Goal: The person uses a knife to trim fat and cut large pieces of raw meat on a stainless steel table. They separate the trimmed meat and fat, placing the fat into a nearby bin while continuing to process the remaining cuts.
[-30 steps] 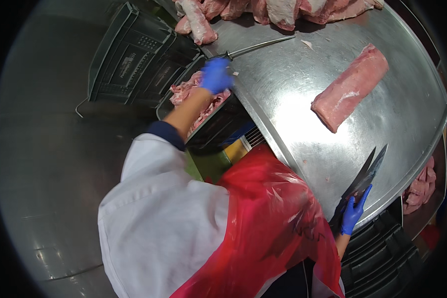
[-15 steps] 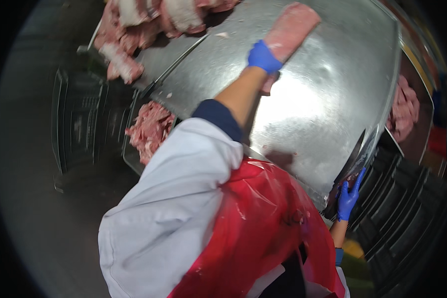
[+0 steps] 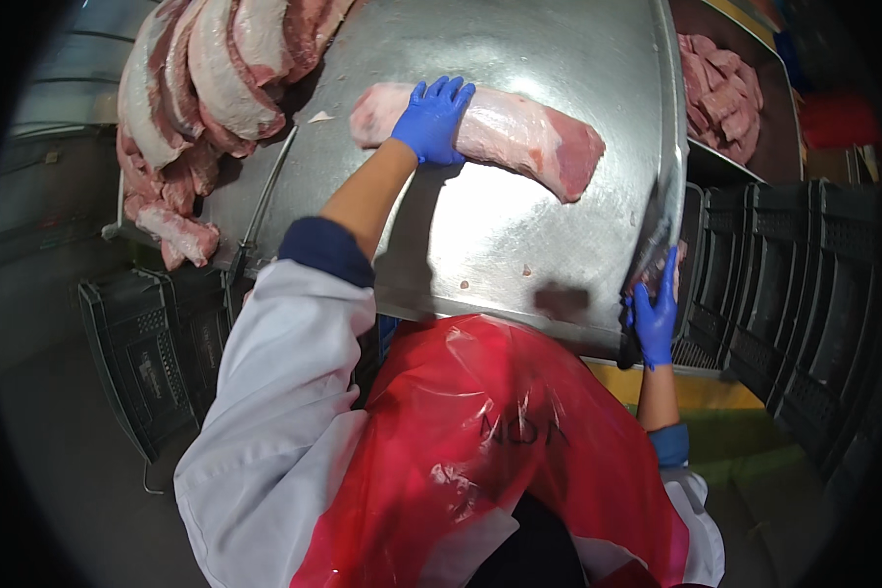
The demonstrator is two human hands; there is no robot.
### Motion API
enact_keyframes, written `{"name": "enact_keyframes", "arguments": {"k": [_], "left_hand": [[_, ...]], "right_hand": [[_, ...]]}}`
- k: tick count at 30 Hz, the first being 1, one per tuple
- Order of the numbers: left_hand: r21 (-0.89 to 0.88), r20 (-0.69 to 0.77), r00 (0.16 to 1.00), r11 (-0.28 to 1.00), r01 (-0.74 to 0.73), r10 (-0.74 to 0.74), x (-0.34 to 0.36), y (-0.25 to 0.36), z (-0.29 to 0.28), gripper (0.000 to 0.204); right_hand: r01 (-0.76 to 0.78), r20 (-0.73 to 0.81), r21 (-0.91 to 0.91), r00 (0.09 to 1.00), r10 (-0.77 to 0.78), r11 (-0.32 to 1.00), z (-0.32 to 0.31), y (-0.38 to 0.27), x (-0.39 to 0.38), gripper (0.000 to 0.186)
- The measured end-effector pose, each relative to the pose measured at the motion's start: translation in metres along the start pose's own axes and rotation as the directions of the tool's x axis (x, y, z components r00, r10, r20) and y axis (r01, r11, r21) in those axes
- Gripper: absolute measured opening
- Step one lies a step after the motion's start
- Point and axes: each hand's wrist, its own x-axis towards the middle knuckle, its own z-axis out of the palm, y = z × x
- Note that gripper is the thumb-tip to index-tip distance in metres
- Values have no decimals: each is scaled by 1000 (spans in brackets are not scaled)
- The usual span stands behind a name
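Observation:
A long pale-pink slab of meat [image 3: 519,137] lies across the shiny metal table [image 3: 519,265]. My left hand [image 3: 433,122], in a blue glove, rests on the slab toward its left end, fingers stretched out over the top. At the table's right edge is my right hand [image 3: 657,314], also gloved in blue, with fingers extended upward and thumb apart. Beside that hand, along the rim, shows a dark narrow object [image 3: 628,333]; I cannot make out its kind. A thin metal rod with a dark handle [image 3: 272,186], like a sharpening steel, lies at the table's left side.
Large fatty meat pieces [image 3: 225,73] are heaped at the far left. Beyond the right edge, a metal bin [image 3: 776,73] holds cut meat [image 3: 720,98]. Black plastic crates stand at the left [image 3: 132,353] and right [image 3: 784,284]. Small scraps [image 3: 526,270] dot the table.
The slab, earlier pointing away in my left hand, now lies crosswise on the table. My left hand has come nearer and left, its fingers flat. The view has turned and shifted.

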Motion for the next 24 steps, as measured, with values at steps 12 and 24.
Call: {"name": "enact_keyframes", "arguments": {"k": [12,24], "left_hand": [[-391,605,785,808,441,-136,4,9,-15,77],[-157,90,961,957,-245,260,46,167,23,22]], "right_hand": [[331,9,-308,938,-346,892,102,-17,112,78],[-22,-222,305,971,93,952,57,1,82,83]]}}
